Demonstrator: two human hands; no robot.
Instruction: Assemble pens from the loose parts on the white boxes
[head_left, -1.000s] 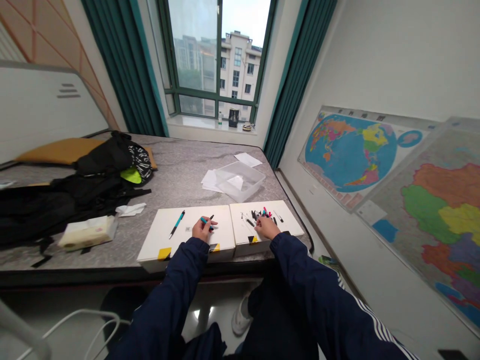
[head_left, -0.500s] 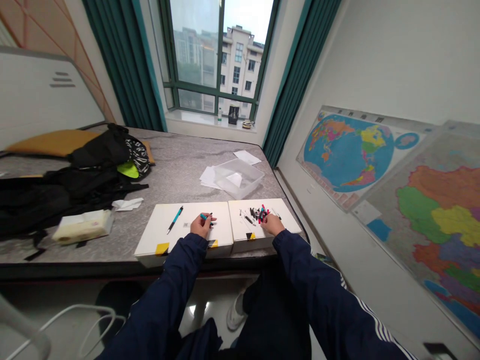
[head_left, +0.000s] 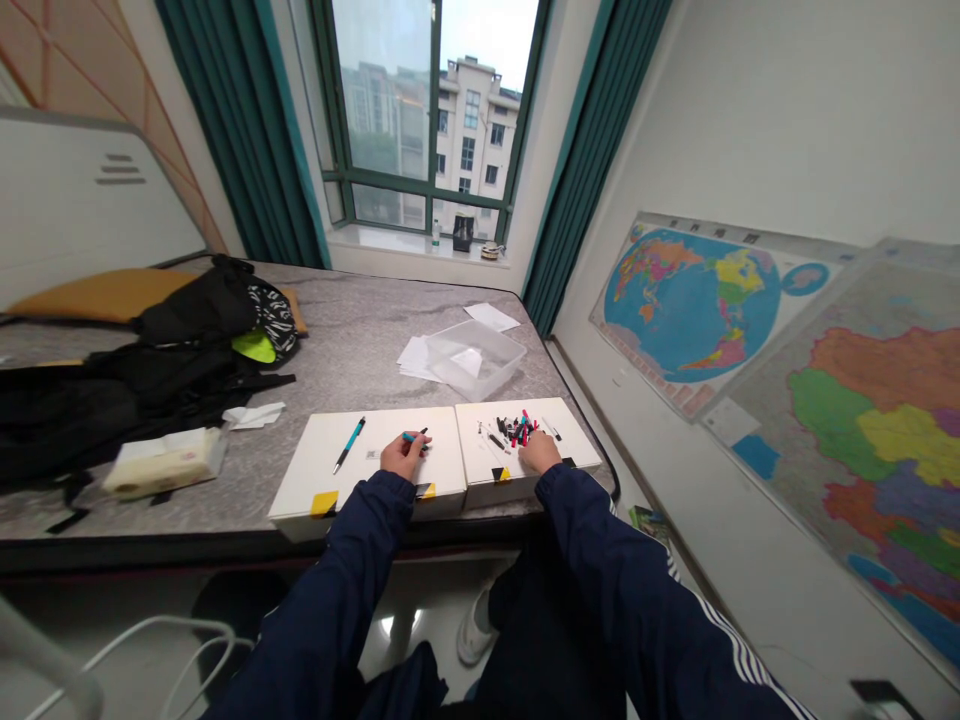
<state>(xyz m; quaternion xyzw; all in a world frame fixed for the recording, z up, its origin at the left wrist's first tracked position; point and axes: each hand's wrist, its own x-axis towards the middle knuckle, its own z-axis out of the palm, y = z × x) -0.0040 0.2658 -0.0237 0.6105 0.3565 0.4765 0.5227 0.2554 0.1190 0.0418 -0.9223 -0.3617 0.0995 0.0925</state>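
Two white boxes lie side by side in front of me. Over the left box (head_left: 300,478), my left hand (head_left: 403,457) is closed around a teal and black pen part (head_left: 415,436). A whole teal and black pen (head_left: 349,445) rests on the same box, left of that hand. On the right box (head_left: 474,470) is a heap of small pen parts (head_left: 516,429), black, red, teal and clear. My right hand (head_left: 539,453) is at the near right side of this heap, fingers bent down into it. Whether its fingertips hold a part is hidden.
Behind the boxes stands a clear plastic bin (head_left: 487,372) beside white paper sheets (head_left: 417,358). To the left are a tissue pack (head_left: 165,462), a crumpled tissue (head_left: 253,416) and a black backpack (head_left: 187,375). The bed edge (head_left: 187,553) runs below the boxes.
My right hand has shifted slightly left and toward me at the heap of parts. My left hand stays in nearly the same place with the pen part. The view has moved slightly.
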